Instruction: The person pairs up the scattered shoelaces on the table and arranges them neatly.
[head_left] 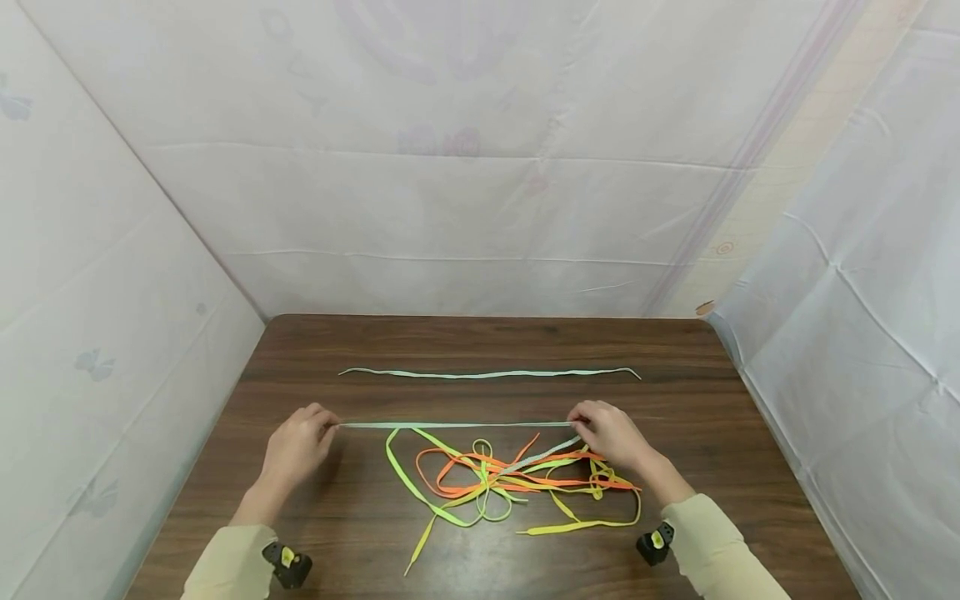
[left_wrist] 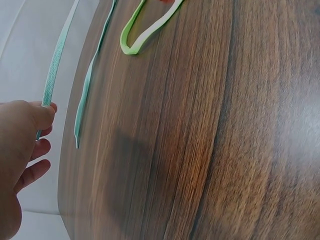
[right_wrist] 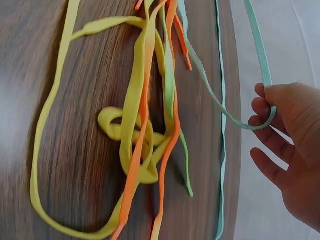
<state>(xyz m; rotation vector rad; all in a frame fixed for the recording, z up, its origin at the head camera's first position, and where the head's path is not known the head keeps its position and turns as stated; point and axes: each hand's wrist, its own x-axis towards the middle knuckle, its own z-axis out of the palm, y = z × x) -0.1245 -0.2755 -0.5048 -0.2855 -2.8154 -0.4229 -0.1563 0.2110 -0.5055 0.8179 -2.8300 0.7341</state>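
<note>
A mint-green shoelace (head_left: 450, 425) is stretched taut, left to right, between the two hands. My left hand (head_left: 298, 442) pinches one end between thumb and fingers; the left wrist view shows that hand (left_wrist: 25, 135) with the lace (left_wrist: 55, 67) running up from it. My right hand (head_left: 611, 433) pinches the lace farther along. From its fingers the rest of the lace (right_wrist: 210, 90) loops down and back to a tangle of yellow, orange and lime-green shoelaces (head_left: 487, 479) on the table, in front of the taut stretch.
A second mint-green shoelace (head_left: 480, 375) lies nearly straight across the table, beyond the hands. The brown wooden table (head_left: 360, 333) meets pale hanging sheets (head_left: 465, 208) at its back and sides. One yellow lace end (head_left: 420, 550) points toward the near edge.
</note>
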